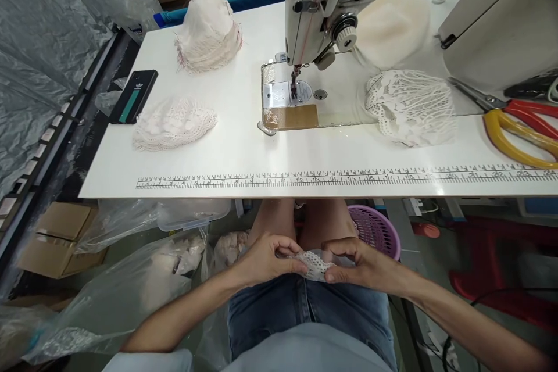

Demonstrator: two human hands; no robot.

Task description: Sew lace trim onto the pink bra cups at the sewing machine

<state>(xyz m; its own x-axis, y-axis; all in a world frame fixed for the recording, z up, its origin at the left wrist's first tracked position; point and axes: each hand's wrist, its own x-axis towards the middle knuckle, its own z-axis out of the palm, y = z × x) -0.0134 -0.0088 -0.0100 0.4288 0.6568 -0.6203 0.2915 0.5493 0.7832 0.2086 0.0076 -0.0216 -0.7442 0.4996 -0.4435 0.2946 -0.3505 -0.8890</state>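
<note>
A small piece of white lace (314,265) is stretched between my two hands, low over my lap and below the table's front edge. My left hand (279,256) pinches its left end between thumb and fingers. At the right end, my right hand (355,264) grips it the same way. Parts of the lace are hidden behind my fingers. Above, on the table, stands a sewing machine with its presser foot (294,86) over the needle plate. More white lace lies in a pile (174,123) at the left and in another pile (410,107) at the right.
Cream fabric cups are stacked (209,32) at the back left, near a black phone (133,97). Scissors with yellow and red handles (514,128) lie at the right. A printed ruler (279,179) runs along the table's front edge. A purple basket (377,229) stands underneath.
</note>
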